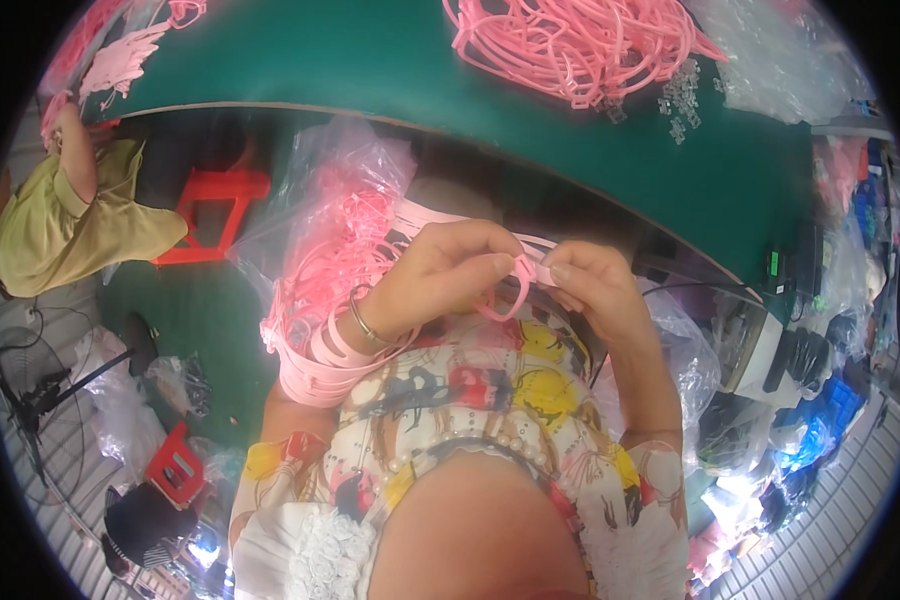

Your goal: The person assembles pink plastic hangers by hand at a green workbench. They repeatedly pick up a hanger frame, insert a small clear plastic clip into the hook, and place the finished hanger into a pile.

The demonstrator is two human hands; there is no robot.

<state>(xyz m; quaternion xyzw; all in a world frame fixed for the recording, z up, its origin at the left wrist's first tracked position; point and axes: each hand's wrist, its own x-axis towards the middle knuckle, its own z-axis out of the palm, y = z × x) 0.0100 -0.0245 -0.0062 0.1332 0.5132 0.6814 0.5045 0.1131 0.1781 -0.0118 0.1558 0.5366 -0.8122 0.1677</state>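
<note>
Pink plastic is everywhere in this view, and the piece in hand is a thin pink loop [505,290] held up in front of the chest, between the two hands and above the patterned blouse [490,390]. The left hand [440,275] has its thumb and forefinger pinched together on the upper left of the loop, the remaining fingers curled over it, with the wrist bent inward and a thin bracelet [362,322] around it. A stack of pink bands [320,365] is threaded on that forearm. The right hand [590,285] meets it from the other side, fingertips closed on a pale pink strip [535,270] where it joins the loop; exactly how the two parts connect is hidden by the fingers. Judging from the pinch on both sides, the step looks like fitting or separating the strip at the loop, which would call for a small, steady pull or push with both grips kept tight. Just behind the hands a clear plastic bag [320,200] holds more pink pieces. Along the far edge of the green table [390,70] lies a large tangle of pink loops [570,45], with small clear clips [680,100] beside it toward the right corner. Another person in a yellow-green top [60,220] sits at the left, near a red stool [220,205].
</note>
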